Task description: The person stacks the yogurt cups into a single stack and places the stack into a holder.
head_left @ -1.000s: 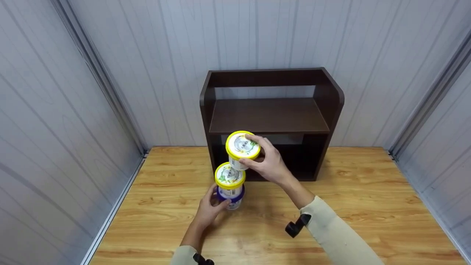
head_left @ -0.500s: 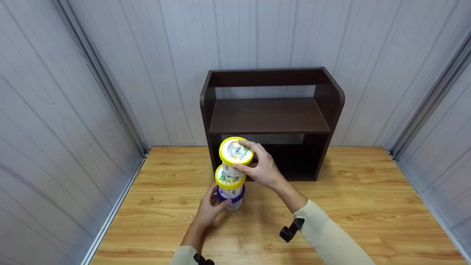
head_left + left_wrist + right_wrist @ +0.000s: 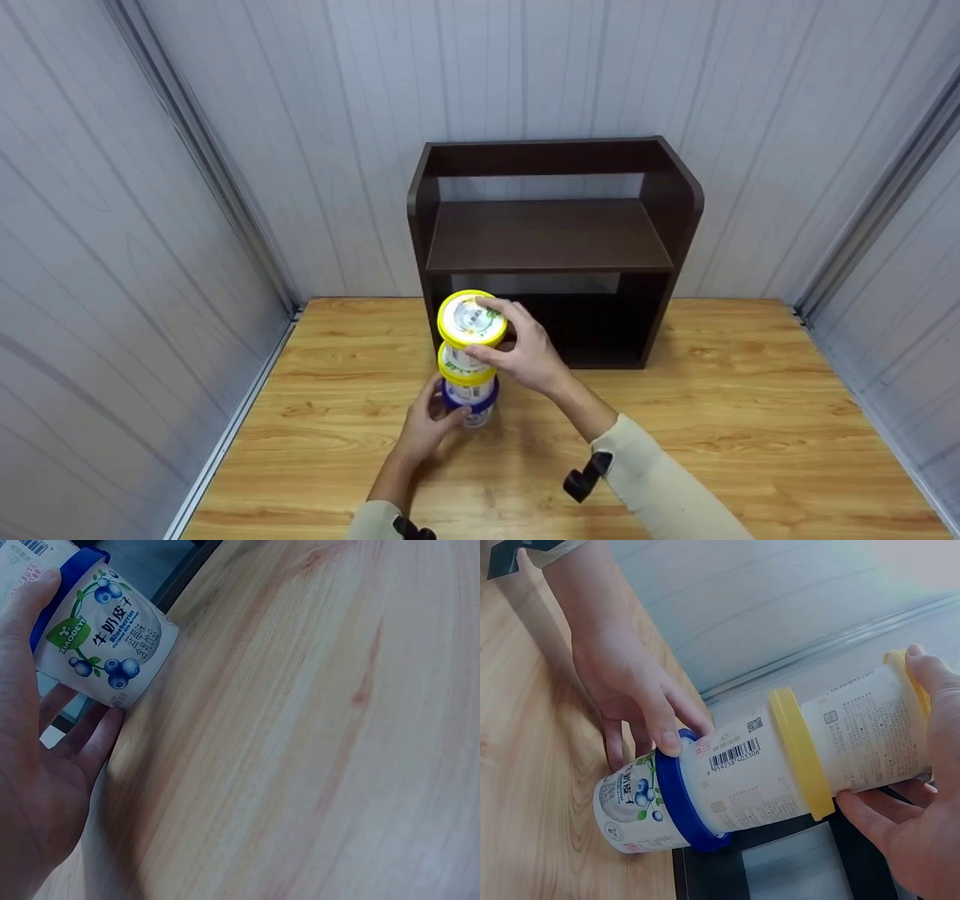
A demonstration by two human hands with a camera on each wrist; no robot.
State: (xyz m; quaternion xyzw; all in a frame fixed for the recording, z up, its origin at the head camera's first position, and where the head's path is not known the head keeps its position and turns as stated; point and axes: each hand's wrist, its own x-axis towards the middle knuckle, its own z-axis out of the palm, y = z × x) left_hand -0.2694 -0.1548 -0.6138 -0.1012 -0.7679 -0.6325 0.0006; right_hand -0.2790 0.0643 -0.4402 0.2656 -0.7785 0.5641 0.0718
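Three lidded tubs stand in an upright stack on the wooden table. At the bottom is a white tub with a blue lid and blueberries printed on its side. My left hand holds it between thumb and fingers. On it stands a middle tub with a yellow lid. My right hand grips the top tub, also yellow-lidded, by its side and lid rim. In the right wrist view its base meets the middle tub's lid; whether its weight rests there I cannot tell.
A dark brown two-level shelf stands right behind the stack, against the back wall. Bare wooden tabletop spreads to both sides. Pale panel walls enclose the table at the left, back and right.
My right hand has brought the top yellow-lidded tub left and down, from above and right of the middle tub onto or just over it. My left hand and the lower tubs stay in place.
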